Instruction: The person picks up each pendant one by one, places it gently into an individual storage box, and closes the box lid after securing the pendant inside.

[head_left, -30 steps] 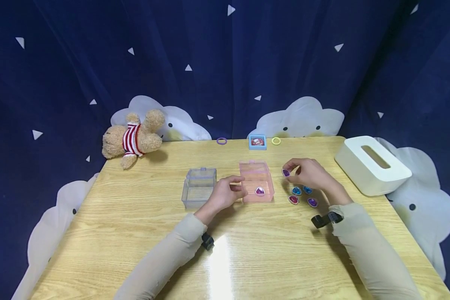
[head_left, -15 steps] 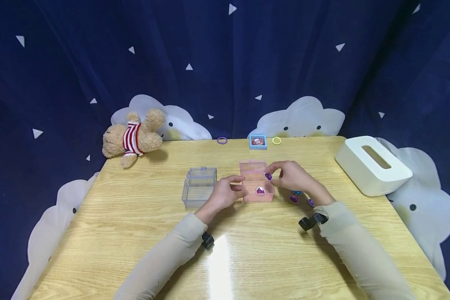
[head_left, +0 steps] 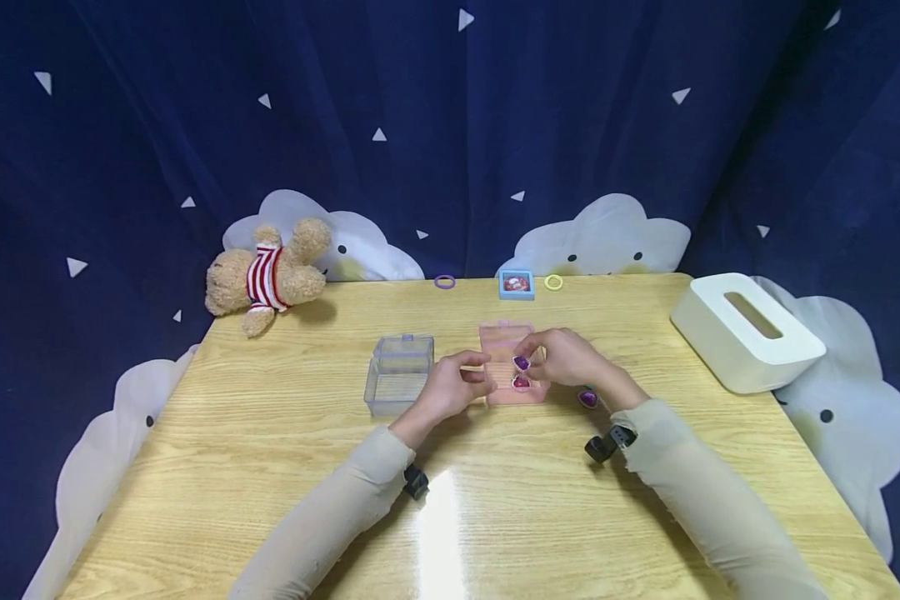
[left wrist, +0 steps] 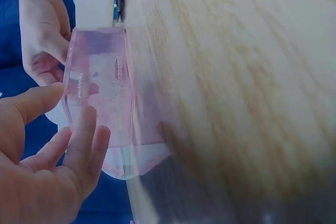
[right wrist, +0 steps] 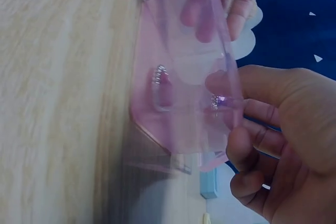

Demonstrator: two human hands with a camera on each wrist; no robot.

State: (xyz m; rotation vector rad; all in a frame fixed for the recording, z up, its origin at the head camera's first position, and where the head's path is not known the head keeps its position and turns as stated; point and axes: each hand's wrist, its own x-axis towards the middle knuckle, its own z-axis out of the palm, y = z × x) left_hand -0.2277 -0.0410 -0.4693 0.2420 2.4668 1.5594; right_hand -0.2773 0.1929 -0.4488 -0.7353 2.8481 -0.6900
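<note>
The pink see-through box (head_left: 516,397) stands with its lid raised. My right hand (head_left: 570,358) pinches a purple gem (head_left: 521,363) with a silver beaded edge between thumb and fingers. It holds that gem over the inside of the box; through the pink wall, the gem (right wrist: 220,100) shows near the rim. Below it, a pinkish-red gem (head_left: 521,382) lies in the box. My left hand (head_left: 453,385) rests its fingertips and thumb against the box's left side, fingers only slightly bent. Right of the box, another gem (head_left: 588,399) is partly visible beside my right wrist, which hides the others.
Left of my left hand stands a clear bluish box (head_left: 395,392), lid up. At the back lie a purple ring (head_left: 445,282), a small blue frame (head_left: 517,285) and a yellow ring (head_left: 553,282). A teddy bear (head_left: 266,279) lies back left; a white tissue box (head_left: 746,333) stands right.
My right hand has carried the purple gem leftward from above the loose gems to over the inside of the pink box. My left hand has stayed against the box.
</note>
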